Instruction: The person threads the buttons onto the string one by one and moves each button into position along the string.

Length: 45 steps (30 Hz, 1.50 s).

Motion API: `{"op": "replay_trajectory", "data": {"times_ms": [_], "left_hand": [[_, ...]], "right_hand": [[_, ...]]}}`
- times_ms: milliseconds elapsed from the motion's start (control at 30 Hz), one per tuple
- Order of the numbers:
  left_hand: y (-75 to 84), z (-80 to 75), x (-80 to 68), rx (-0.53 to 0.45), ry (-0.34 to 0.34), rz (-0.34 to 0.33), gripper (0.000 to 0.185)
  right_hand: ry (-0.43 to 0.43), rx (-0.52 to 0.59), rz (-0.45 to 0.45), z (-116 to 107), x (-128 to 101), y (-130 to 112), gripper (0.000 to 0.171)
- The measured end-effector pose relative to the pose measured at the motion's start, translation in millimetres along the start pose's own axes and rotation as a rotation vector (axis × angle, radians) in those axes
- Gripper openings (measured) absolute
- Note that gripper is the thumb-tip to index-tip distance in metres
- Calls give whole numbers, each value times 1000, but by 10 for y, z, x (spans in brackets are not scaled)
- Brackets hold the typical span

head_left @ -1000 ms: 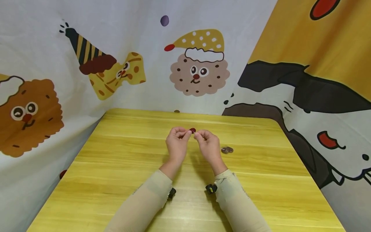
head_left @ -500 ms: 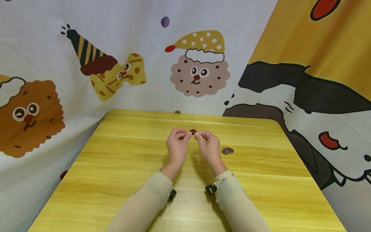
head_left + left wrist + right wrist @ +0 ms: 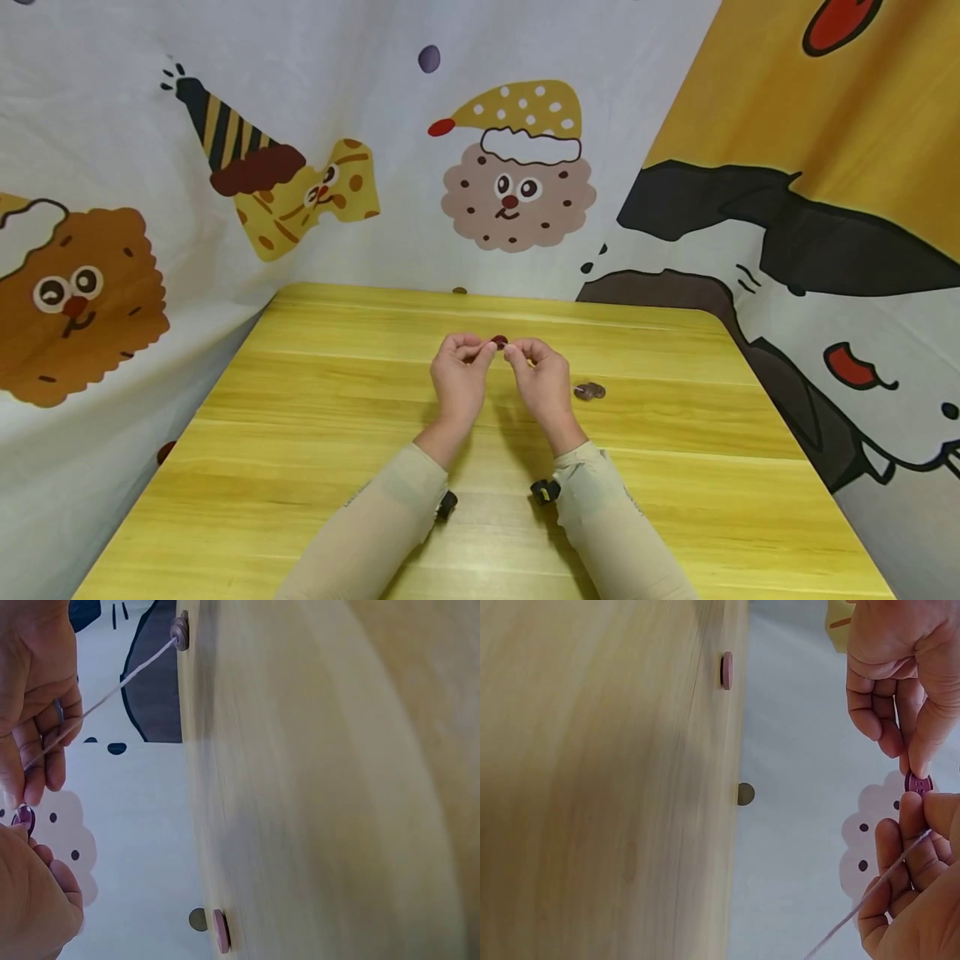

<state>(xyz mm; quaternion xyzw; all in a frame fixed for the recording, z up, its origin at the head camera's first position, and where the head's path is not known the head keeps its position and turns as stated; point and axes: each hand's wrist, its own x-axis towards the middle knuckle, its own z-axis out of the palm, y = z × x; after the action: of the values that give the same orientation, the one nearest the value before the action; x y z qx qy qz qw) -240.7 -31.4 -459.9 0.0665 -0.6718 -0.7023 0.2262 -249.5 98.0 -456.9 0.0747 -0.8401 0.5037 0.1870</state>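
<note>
Over the far half of the table, my left hand (image 3: 459, 382) pinches a small dark red button (image 3: 499, 342) between thumb and forefinger. Small holes show in the button's face (image 3: 920, 784) in the right wrist view. My right hand (image 3: 543, 383), fingertips right at the button, pinches a thin pale cord (image 3: 859, 906). That cord (image 3: 112, 691) slants down to several brown buttons (image 3: 589, 391) bunched on the table to the right of my right hand. A pinkish button (image 3: 221, 931) lies on the table in both wrist views; in the head view it does not show.
The yellow wood-grain table (image 3: 315, 467) reaches back to a printed cloth (image 3: 360, 258) hung along its far side and both flanks. Dark wrist cameras (image 3: 546, 492) sit at the inner sides of both sleeves.
The whole head view has shifted down slightly. Both hands stay at the button with nearly the same pinch; the brown buttons have not moved.
</note>
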Motion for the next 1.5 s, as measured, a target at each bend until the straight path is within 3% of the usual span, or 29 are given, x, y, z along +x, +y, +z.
{"op": "replay_trajectory", "data": {"times_ms": [533, 700, 800, 1000, 1133, 1333, 1500], "left_hand": [[-6, 23, -44, 47, -24, 62, 18], [-17, -4, -41, 87, -73, 67, 17], [-1, -67, 4, 81, -160, 0, 19], [87, -180, 196, 49, -355, -241, 29], [121, -215, 288, 39, -421, -305, 32], [113, -219, 293, 37, -383, -272, 30], [80, -201, 234, 57, -314, -214, 26]], "right_hand": [[51, -76, -13, 17, 0, -8, 25], [-32, -82, -59, -24, 39, 32, 26], [-87, -60, -106, -76, 87, 72, 14], [-122, -33, -198, -139, 154, 150, 9], [-135, -48, -225, -125, 157, 183, 11], [-138, -106, -234, -85, 149, 168, 22], [-228, -138, -172, -75, 128, 121, 26]]}}
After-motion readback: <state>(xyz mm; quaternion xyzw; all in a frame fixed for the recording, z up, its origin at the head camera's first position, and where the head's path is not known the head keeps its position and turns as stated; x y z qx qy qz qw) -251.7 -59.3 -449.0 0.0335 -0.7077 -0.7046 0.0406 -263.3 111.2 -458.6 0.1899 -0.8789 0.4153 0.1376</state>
